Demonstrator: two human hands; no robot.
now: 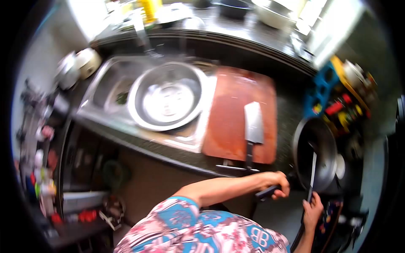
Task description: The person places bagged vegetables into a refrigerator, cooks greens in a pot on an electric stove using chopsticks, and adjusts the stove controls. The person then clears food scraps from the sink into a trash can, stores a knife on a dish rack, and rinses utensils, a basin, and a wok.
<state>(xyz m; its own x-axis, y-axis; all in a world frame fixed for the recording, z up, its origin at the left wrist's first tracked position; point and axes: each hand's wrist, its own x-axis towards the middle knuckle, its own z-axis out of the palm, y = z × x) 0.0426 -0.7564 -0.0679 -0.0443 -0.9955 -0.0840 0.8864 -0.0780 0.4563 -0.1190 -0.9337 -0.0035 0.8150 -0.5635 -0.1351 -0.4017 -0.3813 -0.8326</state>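
Observation:
My left hand (276,184) is wrapped round the dark handle of a wok (301,145) at the right. In my right hand (312,209) is a long cooking utensil (313,173) with a black handle and a flat, shiny metal shaft. Its far end reaches into the wok, where its shape is hard to make out. What the wok holds, if anything, is too dark to tell. Left of the wok, a cleaver (254,124) lies on a reddish-brown cutting board (230,114), its black handle pointing toward me.
A large steel basin (141,118) sits over the double sink (109,78), left of the board. A blue and yellow rack (325,82) with bottles and jars stands behind the wok. Bowls, among them a pale one (274,14), line the window ledge. A cluttered shelf is at the far left.

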